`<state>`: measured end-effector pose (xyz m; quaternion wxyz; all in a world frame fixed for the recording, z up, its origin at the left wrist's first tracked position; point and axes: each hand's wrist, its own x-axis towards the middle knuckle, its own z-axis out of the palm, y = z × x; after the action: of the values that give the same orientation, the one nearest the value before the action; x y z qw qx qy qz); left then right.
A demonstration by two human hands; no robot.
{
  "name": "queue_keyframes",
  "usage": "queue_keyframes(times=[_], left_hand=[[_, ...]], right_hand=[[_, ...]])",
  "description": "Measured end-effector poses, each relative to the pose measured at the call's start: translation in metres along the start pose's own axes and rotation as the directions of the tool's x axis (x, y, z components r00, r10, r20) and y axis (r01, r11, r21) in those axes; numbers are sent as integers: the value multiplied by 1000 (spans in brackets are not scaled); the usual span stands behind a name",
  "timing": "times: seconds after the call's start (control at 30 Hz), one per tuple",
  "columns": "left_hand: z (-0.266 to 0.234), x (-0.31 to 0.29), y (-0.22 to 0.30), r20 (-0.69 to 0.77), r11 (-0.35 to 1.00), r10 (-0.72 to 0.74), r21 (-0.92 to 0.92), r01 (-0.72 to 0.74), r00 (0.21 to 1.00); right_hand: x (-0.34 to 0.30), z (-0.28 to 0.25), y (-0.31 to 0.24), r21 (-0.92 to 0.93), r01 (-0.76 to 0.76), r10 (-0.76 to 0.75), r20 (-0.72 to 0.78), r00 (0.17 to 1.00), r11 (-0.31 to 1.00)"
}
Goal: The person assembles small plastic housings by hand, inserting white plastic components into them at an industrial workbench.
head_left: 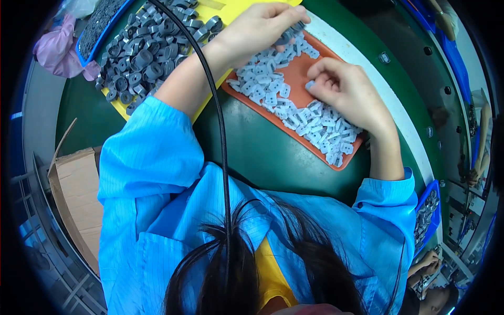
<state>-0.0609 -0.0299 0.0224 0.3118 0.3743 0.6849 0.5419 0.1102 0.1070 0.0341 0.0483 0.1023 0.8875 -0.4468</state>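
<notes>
My left hand (260, 26) is closed around a dark grey plastic part (287, 35), above the far end of an orange tray (296, 73). Small white plastic pieces (270, 84) with holes lie heaped in that tray. Over its right side, my right hand (349, 92) pinches a small whitish plastic piece (310, 84) between thumb and fingers. Under my left forearm, many dark grey ring-shaped parts (142, 60) are piled on a yellow tray (202, 107). Fingers partly hide the grey part in my left hand.
A black cable (218, 105) hangs down across the view. A blue bin (84, 55) of dark bits stands at the far left beside a pink bag (55, 50). Cardboard (79, 194) is at left. Another blue bin (431, 215) and a co-worker's hand (428, 261) are at right.
</notes>
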Motion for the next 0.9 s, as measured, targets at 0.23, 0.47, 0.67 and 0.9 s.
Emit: queue_keyframes(times=[0.23, 0.47, 0.67, 0.9], left_hand=[[28, -9, 5, 144, 970, 84, 216, -114, 986], [37, -9, -3, 71, 683, 577, 504, -528, 814], [39, -13, 1, 21, 694, 586, 502, -515, 810], [43, -15, 5, 27, 663, 618, 518, -540, 786]], right_hand=[[7, -19, 12, 663, 167, 83, -328, 941, 730], [13, 3, 11, 280, 210, -45, -501, 865, 937], [8, 9, 9, 621, 242, 28, -393, 919, 746], [12, 1, 10, 613, 250, 46, -425, 904, 749]])
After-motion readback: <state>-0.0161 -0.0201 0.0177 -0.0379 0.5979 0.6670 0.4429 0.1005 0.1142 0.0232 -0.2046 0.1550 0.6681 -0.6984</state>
